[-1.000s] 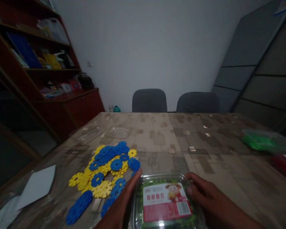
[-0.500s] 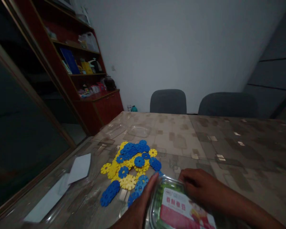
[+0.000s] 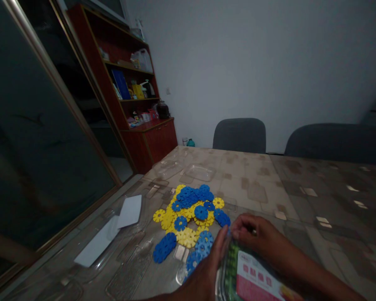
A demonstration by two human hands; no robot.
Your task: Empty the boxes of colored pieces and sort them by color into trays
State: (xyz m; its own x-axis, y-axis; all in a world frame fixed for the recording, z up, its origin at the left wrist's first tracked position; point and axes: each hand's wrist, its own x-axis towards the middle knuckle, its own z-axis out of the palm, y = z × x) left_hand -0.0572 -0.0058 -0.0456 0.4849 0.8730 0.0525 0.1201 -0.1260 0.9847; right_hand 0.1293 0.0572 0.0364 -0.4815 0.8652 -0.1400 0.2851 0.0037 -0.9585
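A clear plastic box (image 3: pixel 238 274) with a red and white label and green pieces inside lies on the table at the bottom of the view. My left hand (image 3: pixel 205 271) presses against the box's left side with its fingers extended along the wall. My right hand (image 3: pixel 258 240) curls over the box's far left corner, fingertips pinched on the lid's edge. Just left of the box lies a heap of blue and yellow flower-shaped discs (image 3: pixel 191 217).
The table (image 3: pixel 269 184) has a patterned brown cover under clear film. White sheets (image 3: pixel 113 228) and clear empty trays (image 3: pixel 200 171) lie to the left and beyond the discs. Two grey chairs (image 3: pixel 240 133) stand at the far side. A red-brown shelf unit (image 3: pixel 134 92) stands at the left.
The view has swung left, so the box now sits lower right. My right hand slid from the box's right side to its far left corner. My left hand stays against the left wall.
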